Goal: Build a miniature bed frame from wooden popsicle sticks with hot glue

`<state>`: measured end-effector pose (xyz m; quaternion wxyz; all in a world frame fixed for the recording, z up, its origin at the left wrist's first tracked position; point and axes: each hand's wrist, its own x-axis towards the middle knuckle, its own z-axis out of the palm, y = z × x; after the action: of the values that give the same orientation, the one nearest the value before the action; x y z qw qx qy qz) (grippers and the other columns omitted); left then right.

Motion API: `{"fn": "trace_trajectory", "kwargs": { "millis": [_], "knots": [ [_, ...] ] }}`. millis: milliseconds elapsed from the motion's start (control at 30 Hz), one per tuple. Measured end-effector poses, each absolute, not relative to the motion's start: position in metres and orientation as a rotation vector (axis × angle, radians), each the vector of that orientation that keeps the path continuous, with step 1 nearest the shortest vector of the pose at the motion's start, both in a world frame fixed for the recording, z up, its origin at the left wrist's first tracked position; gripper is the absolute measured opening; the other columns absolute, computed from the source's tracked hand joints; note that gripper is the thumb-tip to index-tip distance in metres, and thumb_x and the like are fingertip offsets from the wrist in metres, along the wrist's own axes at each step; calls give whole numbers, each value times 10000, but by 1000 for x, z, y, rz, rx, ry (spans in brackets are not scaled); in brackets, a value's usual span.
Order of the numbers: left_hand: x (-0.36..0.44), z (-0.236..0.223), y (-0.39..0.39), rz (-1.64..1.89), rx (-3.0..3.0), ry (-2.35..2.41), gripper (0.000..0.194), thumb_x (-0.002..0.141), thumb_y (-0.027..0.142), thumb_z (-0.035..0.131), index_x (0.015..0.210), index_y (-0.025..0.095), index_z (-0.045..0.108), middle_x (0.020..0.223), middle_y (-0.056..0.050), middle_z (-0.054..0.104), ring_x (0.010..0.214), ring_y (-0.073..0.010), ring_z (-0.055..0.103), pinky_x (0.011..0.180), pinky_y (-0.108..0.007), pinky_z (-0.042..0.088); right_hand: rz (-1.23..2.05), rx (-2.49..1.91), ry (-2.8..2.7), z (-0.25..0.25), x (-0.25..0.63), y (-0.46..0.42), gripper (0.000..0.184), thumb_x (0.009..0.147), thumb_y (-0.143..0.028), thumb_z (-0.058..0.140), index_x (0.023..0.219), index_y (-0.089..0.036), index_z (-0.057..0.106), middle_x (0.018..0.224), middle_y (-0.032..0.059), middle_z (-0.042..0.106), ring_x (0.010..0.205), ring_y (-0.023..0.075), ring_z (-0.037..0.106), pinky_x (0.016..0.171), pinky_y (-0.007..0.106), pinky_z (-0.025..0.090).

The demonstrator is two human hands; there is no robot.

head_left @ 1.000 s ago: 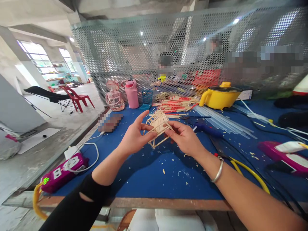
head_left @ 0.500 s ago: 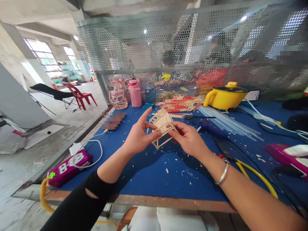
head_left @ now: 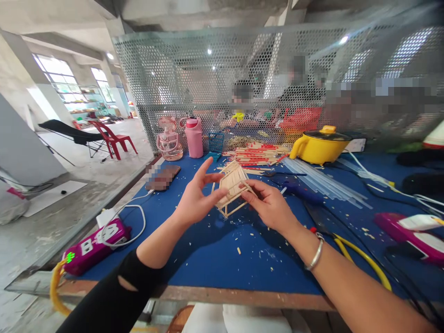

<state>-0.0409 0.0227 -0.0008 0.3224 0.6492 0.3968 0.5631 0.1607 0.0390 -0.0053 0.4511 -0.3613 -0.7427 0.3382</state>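
Note:
A small model built of pale wooden sticks (head_left: 233, 180), with a slatted panel and an open frame, is held tilted above the blue tabletop. My right hand (head_left: 268, 201) grips its right side between thumb and fingers. My left hand (head_left: 197, 196) is at the model's left side, fingers spread and index finger pointing up. Its thumb and a fingertip overlap the model's edge; whether they touch it I cannot tell. Beyond the model lies a pile of red-marked wooden sticks (head_left: 256, 155). A blue glue gun (head_left: 303, 192) rests to the right of my right hand.
Translucent glue sticks (head_left: 326, 182) lie beside a yellow pot (head_left: 321, 147). Pliers with yellow handles (head_left: 364, 256) are at right. A purple power strip (head_left: 99, 245), a phone (head_left: 163, 178) and a pink bottle (head_left: 194, 138) stand left. A perforated metal screen (head_left: 194, 69) closes the back.
My left hand's fingers have spread and drawn slightly left, away from the front bar of the model. My right hand keeps its grip. The view has shifted slightly.

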Motion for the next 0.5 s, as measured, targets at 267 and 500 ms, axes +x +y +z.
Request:
{"fn": "trace_trajectory", "kwargs": {
  "millis": [267, 500],
  "knots": [
    [-49, -7, 39, 1357, 1140, 1055, 551, 813, 579, 543, 1090, 108, 611, 1004, -134, 657, 673, -137, 625, 573, -276, 520, 580, -787, -1830, -1, 166, 34, 63, 801, -248, 601, 839, -214, 638, 734, -1, 641, 622, 123, 550, 598, 259, 462],
    [-45, -7, 36, 1375, 1197, 882, 504, 719, 328, 716, 1170, 179, 547, 990, -62, 672, 802, -144, 646, 712, -283, 525, 475, -708, -1998, 0, 170, 37, 106, 779, -188, 592, 833, -240, 667, 834, 12, 675, 791, 154, 611, 756, 308, 487]
  ]
}}
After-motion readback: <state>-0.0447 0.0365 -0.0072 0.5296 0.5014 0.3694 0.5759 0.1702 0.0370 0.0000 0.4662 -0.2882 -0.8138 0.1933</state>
